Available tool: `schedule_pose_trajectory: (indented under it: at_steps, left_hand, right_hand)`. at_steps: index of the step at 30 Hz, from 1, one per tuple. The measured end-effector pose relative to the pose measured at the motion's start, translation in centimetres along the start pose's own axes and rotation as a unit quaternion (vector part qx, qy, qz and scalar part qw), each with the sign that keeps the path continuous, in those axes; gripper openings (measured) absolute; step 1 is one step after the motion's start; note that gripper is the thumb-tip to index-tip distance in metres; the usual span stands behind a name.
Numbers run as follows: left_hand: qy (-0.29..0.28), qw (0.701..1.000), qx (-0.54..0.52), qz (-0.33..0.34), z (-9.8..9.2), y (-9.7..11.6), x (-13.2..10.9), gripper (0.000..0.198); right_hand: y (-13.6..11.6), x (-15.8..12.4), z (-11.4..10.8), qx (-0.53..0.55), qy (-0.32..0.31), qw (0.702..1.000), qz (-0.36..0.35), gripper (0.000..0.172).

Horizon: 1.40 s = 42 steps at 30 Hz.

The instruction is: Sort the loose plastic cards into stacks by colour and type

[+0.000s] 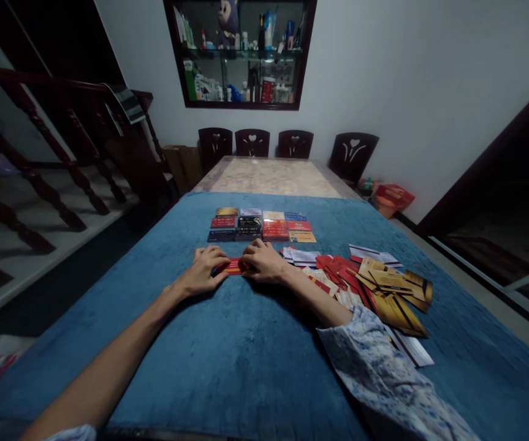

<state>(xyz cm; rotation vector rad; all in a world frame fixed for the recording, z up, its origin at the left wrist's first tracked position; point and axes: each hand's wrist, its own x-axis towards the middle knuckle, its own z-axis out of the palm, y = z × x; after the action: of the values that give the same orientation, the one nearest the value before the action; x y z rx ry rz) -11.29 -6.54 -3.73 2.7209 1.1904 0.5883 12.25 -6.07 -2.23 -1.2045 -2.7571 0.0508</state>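
A red card (233,266) with pale print lies low over the blue cloth, and whether others are stacked beneath it I cannot tell. My left hand (206,269) grips its left end, thumb at the near edge and fingers curled at the far side. On its right end my right hand (263,262) is closed in the same way, hiding that part. Just beyond my hands, sorted cards stand in rows of small stacks: a red stack (275,229), a black stack (248,233), a dark blue stack (220,236) and an orange-yellow card (302,236) among them.
Loose gold cards (397,309), red cards (338,269) and white cards (303,256) are heaped by my right forearm. The blue cloth (190,361) covers the near table; its stone top (268,174) shows at the far end. Several dark chairs (353,153) stand beyond.
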Motion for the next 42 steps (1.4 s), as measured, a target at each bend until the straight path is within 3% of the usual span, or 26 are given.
schedule_pose_trajectory:
  at_steps: [18, 31, 42]
  left_hand:
    - [-0.038, 0.994, 0.022, 0.103, -1.5, -0.5, -0.3, 0.023]
    - [0.073, 0.972, 0.097, 0.200, -1.5, -0.9, -0.4, 0.022]
    - [0.160, 0.976, 0.064, 0.136, -0.8, -1.8, -0.2, 0.024]
  right_hand:
    - [0.4, -0.1, 0.4, 0.002, 0.033, 0.998, -0.050, 0.030]
    - [0.5, 0.2, 0.8, -0.038, 0.101, 0.990, -0.085, 0.023]
    - [0.7, 0.6, 1.0, -0.005, 0.166, 0.985, -0.041, 0.024]
